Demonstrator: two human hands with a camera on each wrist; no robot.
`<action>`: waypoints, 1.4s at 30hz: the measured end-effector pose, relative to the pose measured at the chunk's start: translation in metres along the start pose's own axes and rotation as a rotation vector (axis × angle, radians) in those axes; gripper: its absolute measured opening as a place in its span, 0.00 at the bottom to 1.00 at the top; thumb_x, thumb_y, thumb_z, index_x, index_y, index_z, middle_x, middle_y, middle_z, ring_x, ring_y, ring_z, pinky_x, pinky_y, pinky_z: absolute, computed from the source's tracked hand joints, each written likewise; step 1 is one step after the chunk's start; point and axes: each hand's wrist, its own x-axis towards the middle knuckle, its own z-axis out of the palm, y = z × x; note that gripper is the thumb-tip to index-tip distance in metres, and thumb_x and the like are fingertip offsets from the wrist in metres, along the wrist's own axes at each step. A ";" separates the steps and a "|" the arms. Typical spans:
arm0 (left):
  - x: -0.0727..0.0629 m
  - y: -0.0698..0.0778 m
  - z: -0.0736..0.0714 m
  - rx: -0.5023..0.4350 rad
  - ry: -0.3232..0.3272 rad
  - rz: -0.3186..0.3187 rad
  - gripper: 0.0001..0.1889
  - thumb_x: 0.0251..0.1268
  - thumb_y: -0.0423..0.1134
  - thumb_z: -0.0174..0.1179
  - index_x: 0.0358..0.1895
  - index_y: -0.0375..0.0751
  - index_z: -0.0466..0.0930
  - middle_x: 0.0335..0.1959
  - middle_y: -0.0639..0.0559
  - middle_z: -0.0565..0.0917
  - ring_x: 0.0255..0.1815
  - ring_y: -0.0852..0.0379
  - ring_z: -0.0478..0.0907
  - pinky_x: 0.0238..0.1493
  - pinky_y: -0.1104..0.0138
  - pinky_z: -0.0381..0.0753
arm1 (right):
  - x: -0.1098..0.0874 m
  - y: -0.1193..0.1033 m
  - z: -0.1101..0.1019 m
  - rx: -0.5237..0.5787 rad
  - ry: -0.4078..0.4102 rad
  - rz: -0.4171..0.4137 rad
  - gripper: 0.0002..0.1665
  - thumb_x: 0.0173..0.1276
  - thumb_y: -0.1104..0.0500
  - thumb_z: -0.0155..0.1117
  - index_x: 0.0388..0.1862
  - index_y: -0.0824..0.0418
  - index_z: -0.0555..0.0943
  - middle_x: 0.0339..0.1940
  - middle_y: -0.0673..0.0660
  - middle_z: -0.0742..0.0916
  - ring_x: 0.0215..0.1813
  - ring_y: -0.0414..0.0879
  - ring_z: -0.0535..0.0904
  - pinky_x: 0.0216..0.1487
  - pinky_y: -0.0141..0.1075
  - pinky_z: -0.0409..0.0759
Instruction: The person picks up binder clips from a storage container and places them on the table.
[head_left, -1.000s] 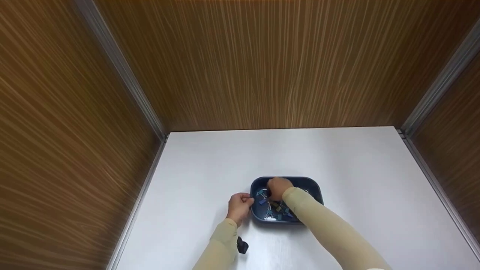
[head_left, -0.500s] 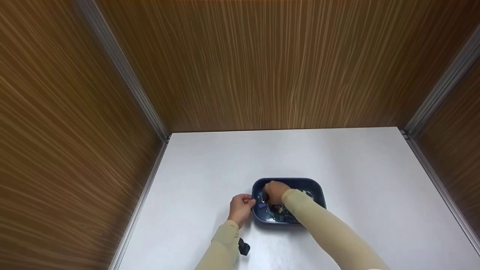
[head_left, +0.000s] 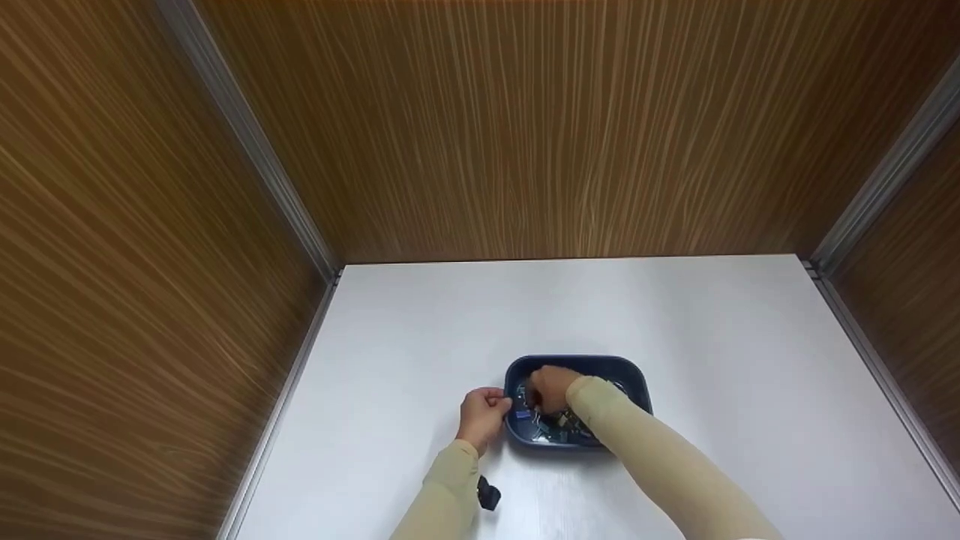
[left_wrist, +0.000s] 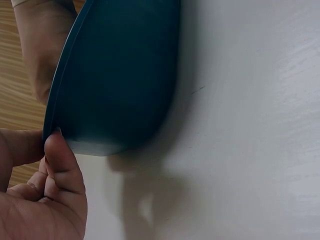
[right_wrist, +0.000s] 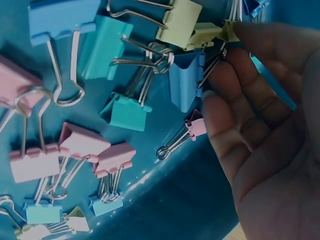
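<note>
My left hand point(head_left: 480, 418) pinches the left rim of a dark blue-green plastic bin point(left_wrist: 125, 75) between thumb and fingertips. Inside the bin, toward its left half, my right hand point(head_left: 553, 388) reaches down with bent fingers. The right wrist view shows its thumb and fingertips around a small yellow binder clip point(right_wrist: 230, 31), pinching it. Right at the fingertips stands a blue binder clip point(right_wrist: 185, 82), wire handle toward the hand. A larger yellow binder clip point(right_wrist: 180, 22) lies just beyond, and a small pink binder clip point(right_wrist: 196, 126) lies below the fingers.
Several more binder clips lie loose in the bin, among them a teal clip point(right_wrist: 125, 112), a blue clip point(right_wrist: 62, 20) and a pink clip point(right_wrist: 34, 162). The bin stands on a white table point(head_left: 420, 322), walled by wood-grain panels point(head_left: 525, 135).
My right hand has shifted slightly left and down among the clips in the bin. My left hand keeps its hold on the rim.
</note>
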 end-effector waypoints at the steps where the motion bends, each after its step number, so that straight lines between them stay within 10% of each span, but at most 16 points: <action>1: 0.000 0.000 0.000 0.000 0.002 0.001 0.09 0.61 0.29 0.62 0.43 0.28 0.79 0.30 0.48 0.79 0.30 0.58 0.75 0.29 0.68 0.76 | 0.000 0.000 0.000 -0.009 -0.007 -0.009 0.06 0.51 0.64 0.72 0.27 0.54 0.86 0.20 0.44 0.83 0.23 0.38 0.75 0.32 0.36 0.79; 21: -0.001 0.002 0.001 0.000 -0.009 0.015 0.08 0.61 0.30 0.63 0.41 0.30 0.80 0.29 0.48 0.79 0.28 0.58 0.75 0.28 0.68 0.77 | -0.001 0.005 -0.001 -0.010 0.071 -0.008 0.07 0.47 0.66 0.73 0.21 0.55 0.84 0.16 0.44 0.81 0.20 0.40 0.74 0.29 0.36 0.79; 30: 0.005 0.003 -0.002 0.010 -0.005 -0.023 0.10 0.62 0.31 0.62 0.45 0.29 0.79 0.31 0.48 0.79 0.28 0.59 0.75 0.27 0.69 0.77 | -0.009 0.014 -0.035 0.059 0.058 0.049 0.09 0.51 0.60 0.74 0.33 0.57 0.87 0.26 0.47 0.85 0.30 0.41 0.80 0.40 0.38 0.80; 42: 0.007 0.003 0.000 -0.002 0.011 0.006 0.09 0.62 0.29 0.61 0.43 0.28 0.78 0.30 0.48 0.78 0.28 0.58 0.76 0.29 0.69 0.78 | -0.035 0.059 -0.075 0.280 0.262 0.058 0.10 0.53 0.60 0.72 0.36 0.57 0.85 0.28 0.46 0.84 0.32 0.39 0.79 0.39 0.36 0.81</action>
